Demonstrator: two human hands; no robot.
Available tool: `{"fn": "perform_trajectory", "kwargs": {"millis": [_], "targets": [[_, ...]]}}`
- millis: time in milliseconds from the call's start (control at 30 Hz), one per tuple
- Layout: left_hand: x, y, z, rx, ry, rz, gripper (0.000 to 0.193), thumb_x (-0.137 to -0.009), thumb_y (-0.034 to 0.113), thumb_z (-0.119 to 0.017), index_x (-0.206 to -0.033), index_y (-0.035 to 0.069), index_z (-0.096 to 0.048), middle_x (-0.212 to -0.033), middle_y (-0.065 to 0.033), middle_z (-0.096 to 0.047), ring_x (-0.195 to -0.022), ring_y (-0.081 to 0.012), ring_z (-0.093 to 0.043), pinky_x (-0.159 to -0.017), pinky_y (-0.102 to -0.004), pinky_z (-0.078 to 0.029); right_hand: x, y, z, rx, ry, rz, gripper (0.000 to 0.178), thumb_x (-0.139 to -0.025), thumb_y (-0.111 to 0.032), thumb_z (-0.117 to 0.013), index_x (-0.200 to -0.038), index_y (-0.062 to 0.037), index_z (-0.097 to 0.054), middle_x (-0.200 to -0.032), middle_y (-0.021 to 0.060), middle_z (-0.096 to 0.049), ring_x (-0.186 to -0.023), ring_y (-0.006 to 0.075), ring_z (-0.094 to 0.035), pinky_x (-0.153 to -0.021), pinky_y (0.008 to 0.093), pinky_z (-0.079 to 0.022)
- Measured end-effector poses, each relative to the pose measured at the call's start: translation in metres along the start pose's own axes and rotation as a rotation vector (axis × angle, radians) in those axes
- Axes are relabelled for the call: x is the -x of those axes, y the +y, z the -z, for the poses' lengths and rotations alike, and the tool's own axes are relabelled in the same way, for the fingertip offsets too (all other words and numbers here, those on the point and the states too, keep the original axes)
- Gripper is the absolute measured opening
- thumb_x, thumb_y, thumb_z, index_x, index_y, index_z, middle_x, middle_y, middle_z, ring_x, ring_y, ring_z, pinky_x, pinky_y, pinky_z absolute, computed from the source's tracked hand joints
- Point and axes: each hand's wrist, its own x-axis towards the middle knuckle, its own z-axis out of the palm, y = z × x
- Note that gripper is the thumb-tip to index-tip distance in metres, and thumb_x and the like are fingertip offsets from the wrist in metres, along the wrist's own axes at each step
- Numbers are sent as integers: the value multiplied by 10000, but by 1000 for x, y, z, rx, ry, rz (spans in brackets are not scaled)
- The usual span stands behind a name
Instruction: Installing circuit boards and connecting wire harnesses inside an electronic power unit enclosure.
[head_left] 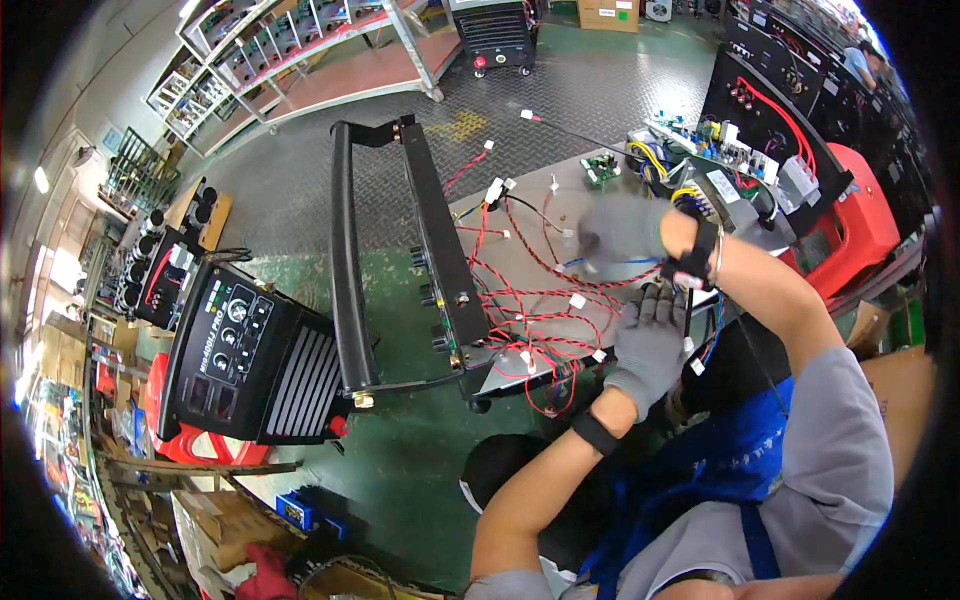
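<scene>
An open welding-machine chassis lies in front of me, with a bare grey metal plate (592, 207) and a black front panel (440, 235) at its left. Twisted red and black wires (535, 290) with white connectors spread over the plate. My left hand (648, 345), in a grey glove, rests at the plate's near edge beside the wires, its fingers stretched out and nothing seen in them. Above the plate, my gloved right hand (622, 232) is smeared by motion, near a blue wire. Its fingers cannot be made out. A circuit board assembly (715, 150) stands beyond it.
A long black handle (348, 255) juts from the front panel. On the left, another black welding machine (250, 360) sits on a red stool (205, 445). A second red stool (855, 225) is at right. Farther back are a metal rack (300, 75) and a wheeled black machine (495, 40).
</scene>
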Motion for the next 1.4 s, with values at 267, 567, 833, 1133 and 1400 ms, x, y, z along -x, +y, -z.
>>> {"fn": "perform_trajectory", "kwargs": {"millis": [267, 567, 833, 1133, 1400], "targets": [[7, -12, 44, 307, 584, -169, 317, -762, 208, -620, -1039, 57, -604, -972, -131, -597, -943, -313, -566, -854, -415, -429, 94, 18, -19, -86, 48, 268, 220, -715, -246, -596, -837, -71, -650, -789, 153, -641, -765, 345, -640, -662, 458, -505], [11, -9, 9, -27, 119, -80, 416, -780, 354, -616, -1071, 61, -562, -1040, -156, -531, -1011, -330, -510, -947, -489, -359, 139, 16, 3, 27, -521, 176, 302, -689, -291, -596, -901, -88, -669, -797, 156, -637, -813, 360, -618, -686, 482, -471], [36, 57, -41, 97, -337, -334, 397, -841, 305, -565, -1152, 60, -537, -920, -140, -617, -904, -327, -594, -750, -480, -454, 57, 14, 23, -290, 220, 221, 294, -808, -262, -559, -1018, -69, -632, -822, 186, -638, -773, 361, -624, -699, 462, -483], [32, 48, -29, 31, -136, -217, 509, -858, 264, -536, -1316, 58, -456, -1212, -292, -527, -1118, -444, -521, -966, -511, -386, -68, -24, -15, -89, 104, -151, 371, -728, -310, -663, -919, 7, -655, -842, 212, -663, -781, 374, -653, -668, 455, -512], [6, -9, 35, 328, 619, -109, 307, -768, 306, -665, -911, 58, -556, -889, -133, -554, -915, -339, -543, -816, -447, -416, -34, -4, 42, 203, -205, -2, 337, -689, -304, -629, -822, -6, -710, -834, 196, -678, -777, 361, -655, -686, 425, -520]]}}
